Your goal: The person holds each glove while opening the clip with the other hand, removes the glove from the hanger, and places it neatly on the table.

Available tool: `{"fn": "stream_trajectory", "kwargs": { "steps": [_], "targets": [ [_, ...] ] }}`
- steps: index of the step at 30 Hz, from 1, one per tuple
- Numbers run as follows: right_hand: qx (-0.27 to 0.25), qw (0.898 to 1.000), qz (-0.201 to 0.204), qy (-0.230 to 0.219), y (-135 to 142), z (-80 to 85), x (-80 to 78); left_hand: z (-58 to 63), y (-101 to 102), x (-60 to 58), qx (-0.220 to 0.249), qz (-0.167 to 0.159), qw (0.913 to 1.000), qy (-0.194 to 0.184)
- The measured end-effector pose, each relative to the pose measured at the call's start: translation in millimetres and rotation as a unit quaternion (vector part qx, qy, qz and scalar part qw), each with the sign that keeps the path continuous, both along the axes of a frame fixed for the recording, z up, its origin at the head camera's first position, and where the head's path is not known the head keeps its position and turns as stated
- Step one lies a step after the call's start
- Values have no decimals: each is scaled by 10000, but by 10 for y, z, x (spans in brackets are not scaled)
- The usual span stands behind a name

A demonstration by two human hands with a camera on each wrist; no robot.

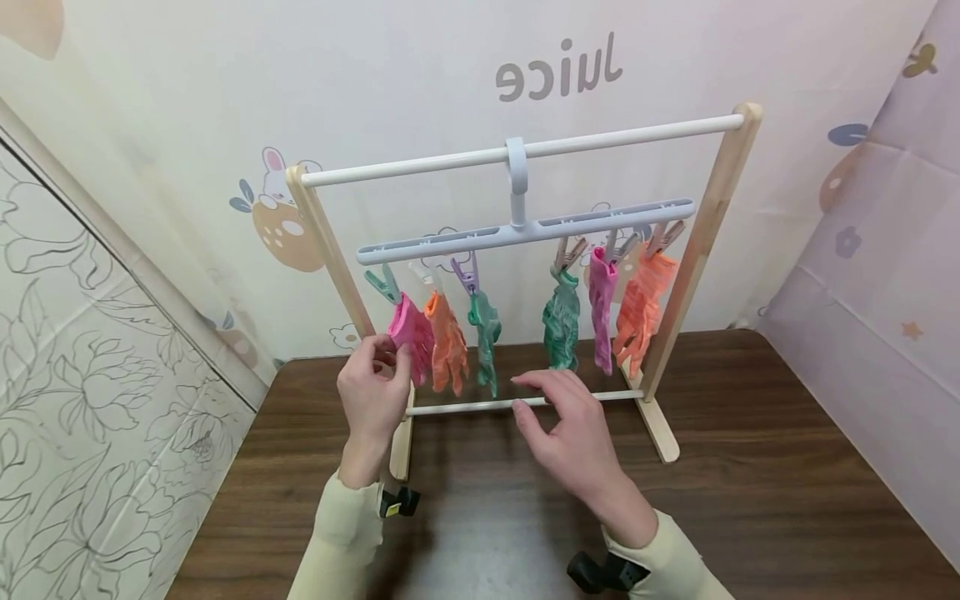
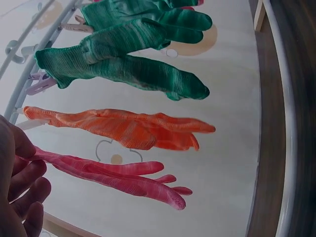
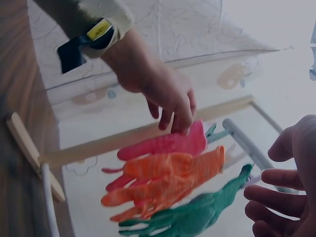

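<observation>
At the left end of the rack, my left hand (image 1: 375, 383) pinches the cuff of a pink glove (image 1: 414, 337), which hangs from a green clothespin (image 1: 384, 285). Beside it an orange glove (image 2: 118, 126) hangs from a white clip, then a green glove (image 1: 486, 337) from a purple clothespin (image 1: 467, 273). My right hand (image 1: 566, 425) is held in front of the rack with fingers slightly bent and nothing in them, below another green glove (image 1: 562, 321). Further right hang a second pink glove (image 1: 602, 308) and a second orange glove (image 1: 647, 304).
A light blue hanger bar (image 1: 450, 244) hooks over the white top rod (image 1: 630, 136) of a wooden rack (image 1: 712, 217). The rack stands on a dark wooden table (image 1: 780, 467), with a low white crossbar (image 1: 465, 407). Printed cloth (image 1: 420, 75) covers the wall behind.
</observation>
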State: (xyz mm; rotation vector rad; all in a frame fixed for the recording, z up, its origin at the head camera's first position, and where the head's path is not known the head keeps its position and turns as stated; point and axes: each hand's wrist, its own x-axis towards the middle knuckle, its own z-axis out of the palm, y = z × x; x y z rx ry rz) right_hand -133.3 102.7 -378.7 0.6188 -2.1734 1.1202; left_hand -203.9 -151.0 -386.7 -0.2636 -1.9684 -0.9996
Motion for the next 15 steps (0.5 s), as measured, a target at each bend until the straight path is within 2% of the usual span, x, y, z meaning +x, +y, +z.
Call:
{"fn": "stream_trajectory", "kwargs": {
  "steps": [5, 15],
  "targets": [
    [-131, 9995, 198, 215, -141, 87, -23, 11, 22, 56, 23, -35, 9999, 108],
    [-448, 9968, 553, 351, -373, 276, -71, 19, 48, 193, 26, -122, 9997, 195]
  ]
}}
